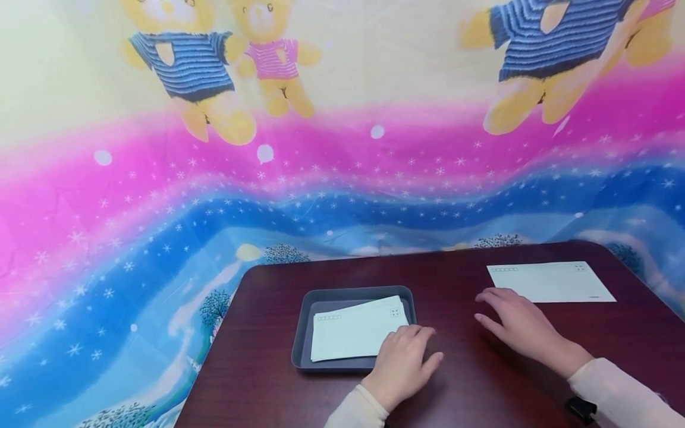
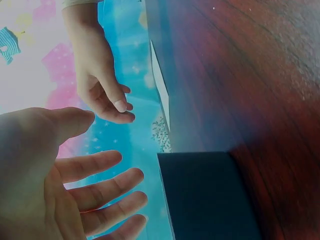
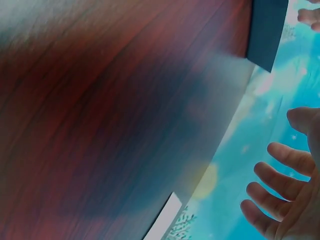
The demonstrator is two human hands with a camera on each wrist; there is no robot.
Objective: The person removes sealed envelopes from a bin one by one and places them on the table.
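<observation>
With the clock face laid on the middle of the counter point(image 1: 455, 380) and twelve at its far edge, the left hand point(image 1: 404, 364) is nearest, around seven o'clock; its grip is apart, fingers spread and holding nothing, raised beside the near right corner of the tray in the left wrist view. The right hand point(image 1: 516, 327) is at three o'clock, its grip likewise apart and holding nothing, fingers softly bent. At nine o'clock sits the grey tray point(image 1: 305, 327), and in it lies a slightly fanned pile of envelopes point(image 1: 353, 333), the top one skewed, its stamp box at its own one o'clock. Farther off, at two o'clock, another envelope point(image 1: 551, 282) lies flat by itself, just beyond the right fingertips; whether others lie under it I cannot tell. Behind the far edge hangs a cloth point(image 1: 342, 154) printed with bears and snowflakes. The step in hand looks like a pause between grasps in sorting envelopes, with some in the tray and at least one outside it. As I judge it, the next move calls for choosing one side: the pile needs a thumb and finger to part a single sheet from those below, while the lone envelope needs a fingertip under an edge, since it lies so flat.
</observation>
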